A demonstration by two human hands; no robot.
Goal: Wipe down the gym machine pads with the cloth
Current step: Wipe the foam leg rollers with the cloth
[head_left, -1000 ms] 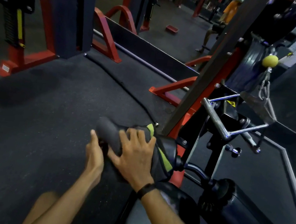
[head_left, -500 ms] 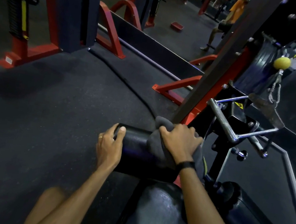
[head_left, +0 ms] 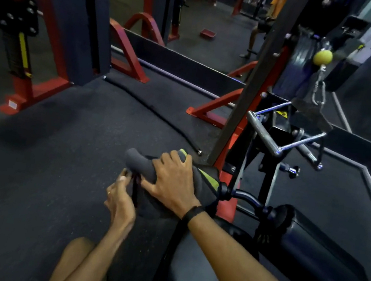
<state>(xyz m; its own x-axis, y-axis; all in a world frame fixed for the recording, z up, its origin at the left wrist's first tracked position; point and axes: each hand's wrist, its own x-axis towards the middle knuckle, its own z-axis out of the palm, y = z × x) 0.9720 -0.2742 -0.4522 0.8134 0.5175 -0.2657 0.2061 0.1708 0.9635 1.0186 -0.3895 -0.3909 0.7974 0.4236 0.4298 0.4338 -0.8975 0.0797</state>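
1. Right hand [head_left: 171, 181], pressing the cloth [head_left: 144, 166] with fingers spread, has slid back from the roller pad's [head_left: 208, 192] inner end to its outer end since half a second ago.
2. Left hand [head_left: 120, 197] dropped off the pad top to its end face; fingers curled there, grip unclear.
3. Likely this pad is nearly wiped; the second pad [head_left: 320, 261] is untouched.
4. No containers near; a red tray [head_left: 207, 33] far off, contents unreadable.

Open floor [head_left: 45, 155] left of roller pad [head_left: 146, 202], machine frame [head_left: 241, 129] blocking right
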